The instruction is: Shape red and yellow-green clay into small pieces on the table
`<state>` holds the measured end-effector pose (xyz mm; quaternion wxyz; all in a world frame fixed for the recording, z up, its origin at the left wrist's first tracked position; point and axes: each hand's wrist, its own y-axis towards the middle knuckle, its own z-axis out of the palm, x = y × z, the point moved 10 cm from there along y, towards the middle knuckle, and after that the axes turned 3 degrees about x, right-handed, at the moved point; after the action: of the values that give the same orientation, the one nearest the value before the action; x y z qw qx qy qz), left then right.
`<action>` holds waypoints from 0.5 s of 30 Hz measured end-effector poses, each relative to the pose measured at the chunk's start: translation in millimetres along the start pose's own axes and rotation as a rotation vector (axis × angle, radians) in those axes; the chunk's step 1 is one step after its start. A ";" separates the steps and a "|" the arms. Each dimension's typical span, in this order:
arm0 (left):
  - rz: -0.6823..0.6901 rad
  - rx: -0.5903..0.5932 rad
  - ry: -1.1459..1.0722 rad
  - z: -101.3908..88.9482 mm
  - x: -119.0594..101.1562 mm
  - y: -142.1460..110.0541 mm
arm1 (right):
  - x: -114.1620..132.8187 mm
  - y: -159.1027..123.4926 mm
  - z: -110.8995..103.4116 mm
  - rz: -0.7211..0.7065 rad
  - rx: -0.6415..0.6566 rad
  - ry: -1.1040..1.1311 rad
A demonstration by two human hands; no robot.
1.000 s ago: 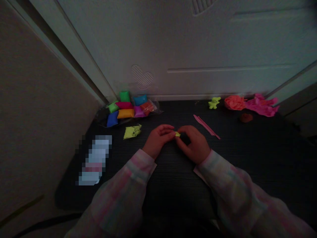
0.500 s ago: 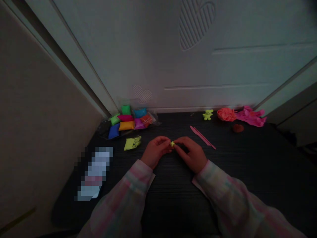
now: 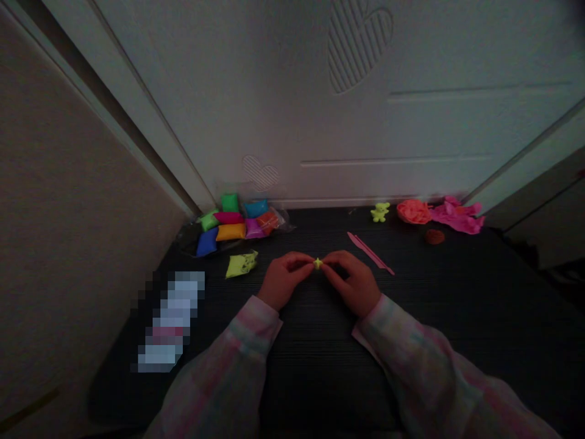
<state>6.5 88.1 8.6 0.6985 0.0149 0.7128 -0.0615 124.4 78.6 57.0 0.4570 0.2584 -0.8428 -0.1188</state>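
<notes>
Between my two hands, above the middle of the dark table [image 3: 315,360], is a small yellow clay star [image 3: 317,263]. My left hand [image 3: 284,279] pinches its left side with thumb and fingertips. From the other side my right hand [image 3: 353,281] grips it the same way, thumb below and index finger above. To the left of my left hand lies an opened yellow clay packet [image 3: 241,264]. Pink plastic modelling tools [image 3: 370,253] rest on the table beyond my right hand.
At the back left, several coloured clay packets [image 3: 231,231] lie in clear plastic. A yellow clay bear [image 3: 379,212], a coral clay piece [image 3: 414,211], a pink clay piece [image 3: 457,216] and a brown lump [image 3: 434,236] sit back right. A blurred-out phone-like object [image 3: 171,323] lies left. A white door panel [image 3: 283,122] stands behind.
My left fingers have straightened and now pinch the star's side by the tips. The star has turned slightly between both hands. The whole view has shifted a little.
</notes>
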 end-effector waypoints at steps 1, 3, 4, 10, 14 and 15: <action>0.047 -0.006 0.069 -1.2 -5.1 -0.2 | -0.5 0.2 0.7 0.000 0.005 0.000; 0.139 -0.012 0.213 -1.9 -15.0 -1.3 | -1.7 0.4 2.7 -0.006 0.018 -0.005; 0.183 -0.011 0.285 -1.3 -19.4 -2.0 | -2.5 0.4 4.0 -0.010 0.026 -0.011; 0.409 0.038 0.705 11.7 -32.7 -5.9 | -13.8 0.2 19.0 0.022 0.150 -0.182; 0.441 0.080 0.828 17.4 -28.4 -5.4 | -17.2 -1.0 27.8 0.029 0.239 -0.276; 0.442 0.085 0.842 17.9 -27.6 -5.3 | -17.2 -1.0 27.7 0.028 0.238 -0.281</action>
<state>24.4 82.7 36.2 0.3441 0.2182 0.9105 0.0709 109.4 86.0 29.0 0.3025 0.2795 -0.9100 -0.0469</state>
